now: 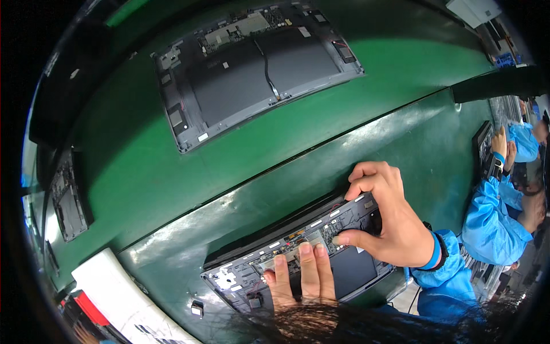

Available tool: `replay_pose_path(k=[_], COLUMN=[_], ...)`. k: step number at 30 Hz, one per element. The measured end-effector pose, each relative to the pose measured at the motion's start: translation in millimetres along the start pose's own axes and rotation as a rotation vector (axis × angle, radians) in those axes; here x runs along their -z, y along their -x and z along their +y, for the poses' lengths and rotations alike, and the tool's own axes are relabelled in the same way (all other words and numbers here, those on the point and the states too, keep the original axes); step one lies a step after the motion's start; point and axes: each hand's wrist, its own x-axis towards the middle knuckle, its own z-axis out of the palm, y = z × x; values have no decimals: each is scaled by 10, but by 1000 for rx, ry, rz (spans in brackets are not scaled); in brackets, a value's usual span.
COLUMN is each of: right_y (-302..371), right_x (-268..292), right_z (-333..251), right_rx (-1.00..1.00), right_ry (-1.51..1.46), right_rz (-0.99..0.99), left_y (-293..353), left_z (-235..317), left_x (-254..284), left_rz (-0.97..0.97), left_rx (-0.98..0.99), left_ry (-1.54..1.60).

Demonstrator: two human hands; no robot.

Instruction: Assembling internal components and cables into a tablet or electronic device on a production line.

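Note:
An opened tablet-like device [350, 269] lies near me, its circuit board and dark battery panel exposed. My left hand [306, 281] rests on the board with its fingers stretched out; dark hair in front hides its lower part. At the device's far right corner is my right hand [389, 221], with curled fingers at the edge and the thumb pressed on the board. It grips that corner between them. Behind the device runs a black strip [275, 229]. A small dark block [197, 309] sits to the left of the device.
A second opened device [252, 86] lies on the far green bench [132, 172]. Another dark casing [69, 200] stands at the left. A white padded sheet [123, 292] covers the near left. At the right, a person in blue sleeves [494, 223] handles a dark device [484, 140].

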Motion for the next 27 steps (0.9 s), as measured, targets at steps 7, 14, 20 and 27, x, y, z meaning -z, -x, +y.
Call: replay_pose_path(k=[7,14,20,27], right_y=[-104,-1459,-1903,-1431], right_x=[53,293,165,385], right_z=[69,499,256,-86], right_rx=[125,-229,-378,-259], right_ry=[166,245,196,-844], right_rz=[-66,447,395,303], left_y=[-12,112,396,466], left_z=[25,-286,-109,-88], left_x=[0,259,548,139], left_rz=[-106,-183,-214,-96], left_rx=[44,-70,-35,-115], left_ry=[123,450,593,356])
